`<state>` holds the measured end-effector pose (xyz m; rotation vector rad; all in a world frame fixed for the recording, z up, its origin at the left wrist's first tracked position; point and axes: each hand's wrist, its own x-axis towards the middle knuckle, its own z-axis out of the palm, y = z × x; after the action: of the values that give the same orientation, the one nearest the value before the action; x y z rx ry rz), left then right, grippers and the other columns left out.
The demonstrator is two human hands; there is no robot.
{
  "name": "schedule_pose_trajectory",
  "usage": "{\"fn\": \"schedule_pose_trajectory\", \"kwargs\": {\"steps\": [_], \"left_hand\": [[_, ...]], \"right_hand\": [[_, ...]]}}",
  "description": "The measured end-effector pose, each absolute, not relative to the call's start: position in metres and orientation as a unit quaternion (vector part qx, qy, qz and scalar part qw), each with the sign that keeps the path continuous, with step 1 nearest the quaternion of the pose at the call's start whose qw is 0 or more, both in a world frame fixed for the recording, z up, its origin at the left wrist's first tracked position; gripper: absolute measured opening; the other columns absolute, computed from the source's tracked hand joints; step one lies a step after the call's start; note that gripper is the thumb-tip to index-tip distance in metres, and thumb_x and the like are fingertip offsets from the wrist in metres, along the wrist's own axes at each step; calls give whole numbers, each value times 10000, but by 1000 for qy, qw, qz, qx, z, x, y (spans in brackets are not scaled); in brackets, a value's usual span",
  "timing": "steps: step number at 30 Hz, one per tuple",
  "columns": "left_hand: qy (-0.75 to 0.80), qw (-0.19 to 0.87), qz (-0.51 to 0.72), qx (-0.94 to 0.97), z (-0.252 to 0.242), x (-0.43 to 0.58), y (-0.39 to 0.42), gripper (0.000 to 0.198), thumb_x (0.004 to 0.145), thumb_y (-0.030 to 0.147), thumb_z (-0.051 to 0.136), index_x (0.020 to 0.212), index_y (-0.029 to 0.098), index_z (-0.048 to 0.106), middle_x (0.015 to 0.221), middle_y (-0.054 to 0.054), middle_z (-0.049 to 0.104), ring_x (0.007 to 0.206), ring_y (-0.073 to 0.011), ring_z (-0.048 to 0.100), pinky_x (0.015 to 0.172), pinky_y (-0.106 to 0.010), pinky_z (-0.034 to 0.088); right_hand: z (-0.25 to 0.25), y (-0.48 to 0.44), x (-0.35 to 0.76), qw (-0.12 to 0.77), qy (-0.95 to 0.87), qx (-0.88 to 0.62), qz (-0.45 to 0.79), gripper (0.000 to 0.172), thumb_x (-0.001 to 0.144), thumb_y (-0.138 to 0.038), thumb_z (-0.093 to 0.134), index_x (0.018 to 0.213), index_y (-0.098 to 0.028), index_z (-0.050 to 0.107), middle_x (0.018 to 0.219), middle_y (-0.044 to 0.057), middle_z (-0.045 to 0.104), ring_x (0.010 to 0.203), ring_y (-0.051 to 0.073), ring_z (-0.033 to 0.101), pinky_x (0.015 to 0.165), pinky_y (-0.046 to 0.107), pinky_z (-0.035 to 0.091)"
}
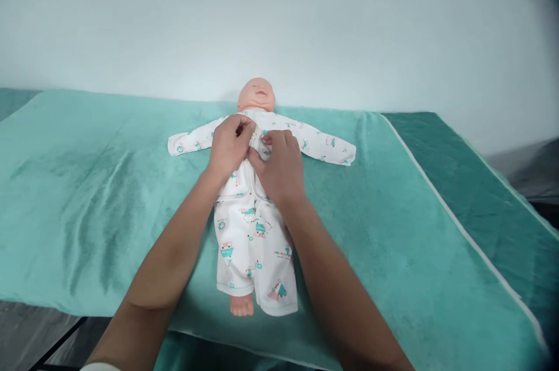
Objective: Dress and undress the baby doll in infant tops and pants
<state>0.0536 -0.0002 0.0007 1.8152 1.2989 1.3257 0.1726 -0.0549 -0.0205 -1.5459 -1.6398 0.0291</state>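
A baby doll point(256, 94) lies on its back on a teal towel point(109, 196), head toward the wall, sleeves spread out to both sides. It wears a white printed romper point(251, 243); one bare foot shows at the bottom. My left hand point(229, 147) rests on the doll's chest with its fingers curled, pinching the romper's front edge near the collar. My right hand point(279, 167) lies beside it on the chest, its fingers also closed on the cloth of the front opening. The two hands touch each other over the chest.
The towel covers a table that ends at a pale wall point(279, 16). A darker teal cloth point(480, 196) with a white edge stripe lies at the right. The table's front edge and a dark frame point(56, 345) show at the lower left.
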Motion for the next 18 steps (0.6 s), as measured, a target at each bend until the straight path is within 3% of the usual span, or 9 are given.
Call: {"fn": "schedule_pose_trajectory", "kwargs": {"steps": [4, 8, 13, 18], "left_hand": [[491, 261, 481, 678, -1, 49, -7, 115, 907, 229, 594, 816, 200, 659, 834, -14, 686, 781, -149, 590, 761, -299, 455], [488, 308, 469, 668, 0, 44, -14, 57, 876, 220, 639, 833, 194, 666, 846, -11, 679, 760, -137, 586, 750, -295, 459], [463, 382, 457, 657, 2, 36, -13, 60, 851, 241, 694, 847, 186, 671, 819, -2, 658, 743, -127, 571, 727, -283, 454], [464, 384, 489, 631, 4, 39, -14, 63, 863, 229, 671, 818, 185, 668, 776, 4, 644, 721, -122, 550, 707, -279, 430]], "right_hand": [[-16, -45, 175, 420, -650, -632, 43, 138, 922, -348, 601, 937, -226, 538, 970, 79, 660, 928, 250, 584, 824, 390, 461], [-10, -42, 178, 441, -638, -625, 89, 25, 893, -229, 564, 871, -218, 558, 859, 38, 651, 803, 195, 569, 767, 354, 439], [-8, -41, 188, 524, -588, -568, 241, 51, 863, -244, 602, 865, -210, 640, 774, -2, 648, 686, 142, 556, 706, 320, 456], [-10, -38, 194, 580, -537, -513, 336, 128, 824, -304, 687, 903, -209, 721, 807, 0, 695, 710, 136, 589, 680, 302, 484]]}}
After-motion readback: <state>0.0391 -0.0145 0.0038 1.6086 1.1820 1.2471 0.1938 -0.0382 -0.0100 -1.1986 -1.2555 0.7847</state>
